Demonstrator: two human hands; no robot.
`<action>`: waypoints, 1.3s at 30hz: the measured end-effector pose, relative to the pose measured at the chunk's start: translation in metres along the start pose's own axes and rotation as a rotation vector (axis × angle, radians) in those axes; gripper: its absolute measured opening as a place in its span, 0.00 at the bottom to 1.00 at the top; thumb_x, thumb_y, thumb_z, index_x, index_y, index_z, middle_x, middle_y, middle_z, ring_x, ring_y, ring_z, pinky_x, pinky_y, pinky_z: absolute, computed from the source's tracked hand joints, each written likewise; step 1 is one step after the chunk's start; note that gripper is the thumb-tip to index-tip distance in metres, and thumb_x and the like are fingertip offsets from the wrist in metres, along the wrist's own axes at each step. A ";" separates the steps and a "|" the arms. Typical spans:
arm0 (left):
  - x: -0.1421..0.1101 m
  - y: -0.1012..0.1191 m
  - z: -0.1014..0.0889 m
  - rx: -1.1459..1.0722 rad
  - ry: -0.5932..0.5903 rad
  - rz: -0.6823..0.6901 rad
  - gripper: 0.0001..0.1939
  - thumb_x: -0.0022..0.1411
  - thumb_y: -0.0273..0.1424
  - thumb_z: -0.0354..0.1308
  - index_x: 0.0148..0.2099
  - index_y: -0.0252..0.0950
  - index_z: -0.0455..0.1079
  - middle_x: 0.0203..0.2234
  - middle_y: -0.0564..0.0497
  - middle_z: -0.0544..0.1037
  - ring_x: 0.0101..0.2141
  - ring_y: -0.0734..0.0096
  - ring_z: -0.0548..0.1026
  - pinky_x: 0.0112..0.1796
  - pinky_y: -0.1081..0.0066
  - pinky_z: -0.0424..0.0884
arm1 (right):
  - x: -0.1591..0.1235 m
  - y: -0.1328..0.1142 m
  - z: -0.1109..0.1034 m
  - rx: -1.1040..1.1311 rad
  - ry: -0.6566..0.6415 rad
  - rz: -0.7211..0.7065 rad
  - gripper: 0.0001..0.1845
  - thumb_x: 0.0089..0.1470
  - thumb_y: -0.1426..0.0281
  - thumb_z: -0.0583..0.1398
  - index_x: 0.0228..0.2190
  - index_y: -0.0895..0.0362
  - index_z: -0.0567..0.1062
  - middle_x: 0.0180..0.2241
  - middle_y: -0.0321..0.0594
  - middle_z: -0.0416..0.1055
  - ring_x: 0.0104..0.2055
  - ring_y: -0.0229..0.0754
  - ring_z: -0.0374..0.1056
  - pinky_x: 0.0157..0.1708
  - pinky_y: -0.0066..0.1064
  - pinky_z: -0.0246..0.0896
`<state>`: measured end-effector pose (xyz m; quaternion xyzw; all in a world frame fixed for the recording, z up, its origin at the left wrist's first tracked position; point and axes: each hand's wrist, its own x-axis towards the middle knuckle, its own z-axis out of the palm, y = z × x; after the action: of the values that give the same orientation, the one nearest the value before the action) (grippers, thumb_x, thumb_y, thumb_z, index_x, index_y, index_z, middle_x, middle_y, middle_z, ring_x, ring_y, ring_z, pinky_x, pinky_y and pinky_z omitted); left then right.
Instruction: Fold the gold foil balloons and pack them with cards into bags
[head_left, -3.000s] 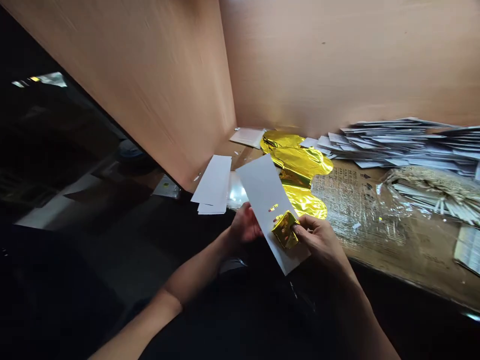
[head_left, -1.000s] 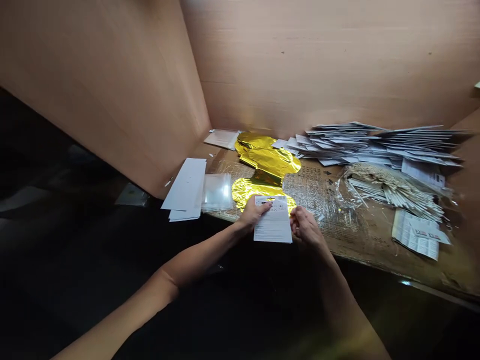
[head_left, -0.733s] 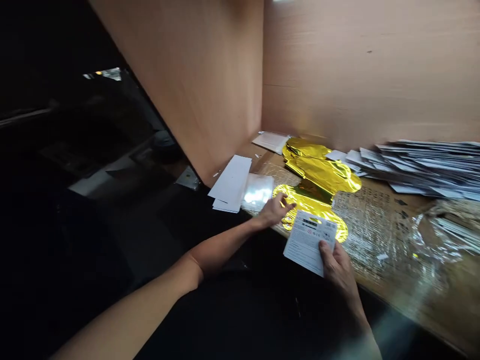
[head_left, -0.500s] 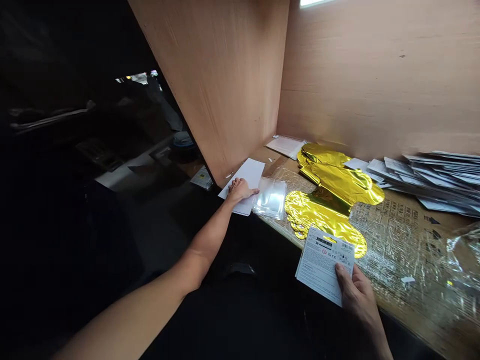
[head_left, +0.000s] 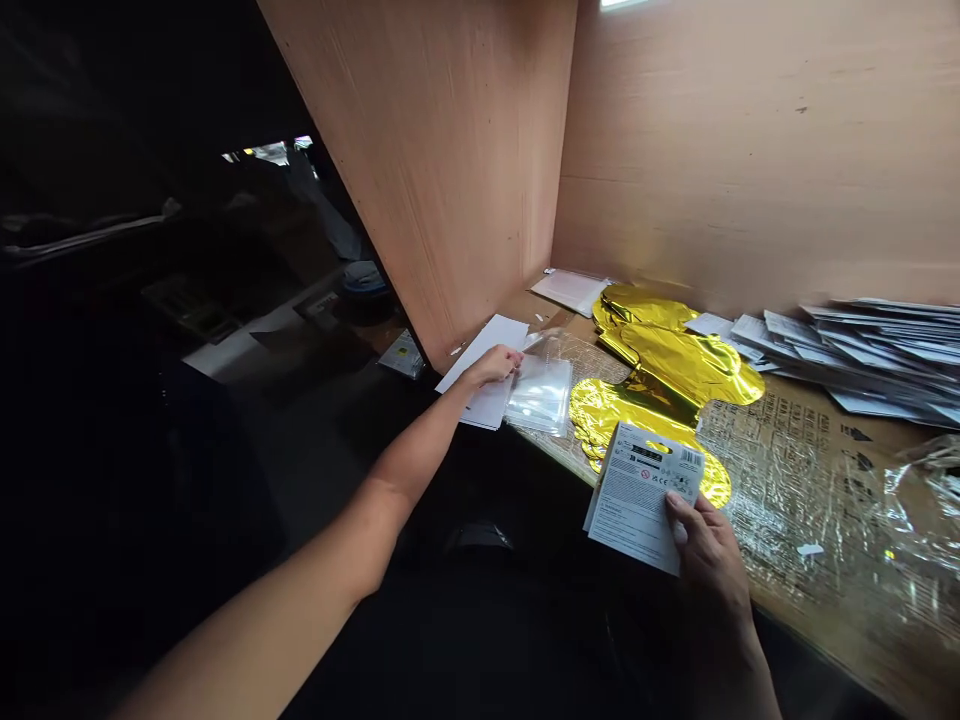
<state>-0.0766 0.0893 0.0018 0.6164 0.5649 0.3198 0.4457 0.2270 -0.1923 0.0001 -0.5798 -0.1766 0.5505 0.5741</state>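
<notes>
My left hand (head_left: 495,364) reaches over a stack of white cards (head_left: 480,385), its fingers pinched on the edge of a clear plastic bag. That clear plastic bag (head_left: 544,345) lifts at its near corner above a pile of similar clear bags (head_left: 540,395). In my right hand (head_left: 705,540) is a folded printed card (head_left: 641,500) with a hang hole and small text; its two panels stand slightly apart. Behind the card lie gold foil balloons (head_left: 645,410), flat and overlapping on the table.
Many white printed cards (head_left: 885,350) lie in a heap at the right rear. Crumpled clear plastic (head_left: 930,500) sits at the right. A wooden side panel (head_left: 450,180) and back panel (head_left: 750,150) enclose the cardboard-covered table (head_left: 765,480). A white packet (head_left: 574,290) rests in the corner.
My left fingers have closed from a spread position on the cards and raised a clear bag's edge. My right hand has moved the folded card slightly up and its panels have parted more.
</notes>
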 end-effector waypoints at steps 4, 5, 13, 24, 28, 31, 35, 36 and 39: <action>-0.001 0.019 -0.003 -0.038 0.055 0.086 0.19 0.66 0.42 0.64 0.28 0.35 0.71 0.21 0.54 0.73 0.26 0.74 0.73 0.29 0.75 0.67 | 0.000 0.001 -0.007 -0.044 -0.031 -0.059 0.28 0.45 0.53 0.75 0.47 0.52 0.85 0.42 0.47 0.86 0.46 0.64 0.82 0.47 0.52 0.80; -0.006 0.023 -0.001 -0.066 0.044 0.111 0.19 0.68 0.44 0.63 0.31 0.34 0.73 0.24 0.52 0.76 0.26 0.74 0.74 0.30 0.75 0.68 | 0.000 0.001 -0.010 -0.052 -0.035 -0.067 0.27 0.45 0.53 0.75 0.45 0.52 0.85 0.41 0.47 0.86 0.46 0.64 0.82 0.47 0.52 0.80; -0.016 0.043 0.066 -0.073 -0.269 0.248 0.13 0.64 0.37 0.67 0.41 0.31 0.80 0.32 0.48 0.81 0.26 0.76 0.74 0.28 0.75 0.69 | 0.035 -0.028 0.033 -0.081 -0.188 -0.246 0.19 0.50 0.55 0.73 0.41 0.53 0.85 0.44 0.45 0.85 0.48 0.60 0.80 0.51 0.49 0.76; 0.034 0.042 0.005 0.041 0.176 0.110 0.12 0.72 0.32 0.58 0.35 0.33 0.74 0.24 0.53 0.75 0.28 0.74 0.74 0.32 0.76 0.69 | 0.050 -0.017 -0.005 0.021 -0.006 -0.218 0.19 0.50 0.56 0.71 0.41 0.52 0.81 0.40 0.42 0.85 0.44 0.58 0.82 0.43 0.46 0.79; 0.015 0.056 0.009 -0.110 0.100 0.127 0.14 0.76 0.37 0.54 0.42 0.32 0.74 0.29 0.49 0.78 0.26 0.76 0.75 0.31 0.74 0.73 | 0.044 -0.026 0.006 0.007 -0.070 -0.197 0.17 0.50 0.56 0.71 0.40 0.50 0.82 0.40 0.42 0.85 0.46 0.60 0.81 0.44 0.48 0.79; -0.020 0.065 0.044 -0.232 -0.291 0.167 0.17 0.71 0.41 0.62 0.39 0.30 0.76 0.26 0.48 0.78 0.25 0.74 0.77 0.29 0.73 0.74 | 0.043 -0.034 0.028 0.003 -0.175 -0.230 0.18 0.49 0.56 0.71 0.39 0.51 0.83 0.41 0.42 0.85 0.46 0.59 0.81 0.47 0.48 0.77; -0.075 0.064 0.103 -0.380 -0.740 0.179 0.23 0.57 0.48 0.74 0.34 0.31 0.78 0.26 0.48 0.81 0.26 0.72 0.79 0.30 0.73 0.74 | 0.048 -0.037 0.041 -0.035 -0.203 -0.281 0.18 0.51 0.57 0.72 0.40 0.52 0.83 0.44 0.43 0.85 0.48 0.58 0.80 0.49 0.49 0.76; -0.086 0.061 0.115 -0.441 -0.787 0.148 0.24 0.55 0.49 0.75 0.35 0.31 0.78 0.27 0.48 0.81 0.27 0.71 0.79 0.31 0.73 0.75 | 0.048 -0.037 0.038 -0.018 -0.175 -0.289 0.18 0.51 0.57 0.72 0.41 0.52 0.83 0.44 0.43 0.85 0.48 0.58 0.80 0.49 0.49 0.76; -0.109 0.047 0.147 -0.594 -0.775 0.009 0.27 0.51 0.51 0.77 0.36 0.30 0.78 0.27 0.47 0.82 0.27 0.71 0.80 0.32 0.72 0.75 | 0.043 -0.031 0.012 0.020 -0.051 -0.289 0.20 0.50 0.56 0.72 0.42 0.52 0.82 0.44 0.43 0.85 0.48 0.58 0.81 0.48 0.49 0.77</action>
<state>0.0573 -0.0438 -0.0016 0.5386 0.2393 0.2161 0.7784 0.2447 -0.1415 0.0113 -0.5284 -0.2675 0.4784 0.6484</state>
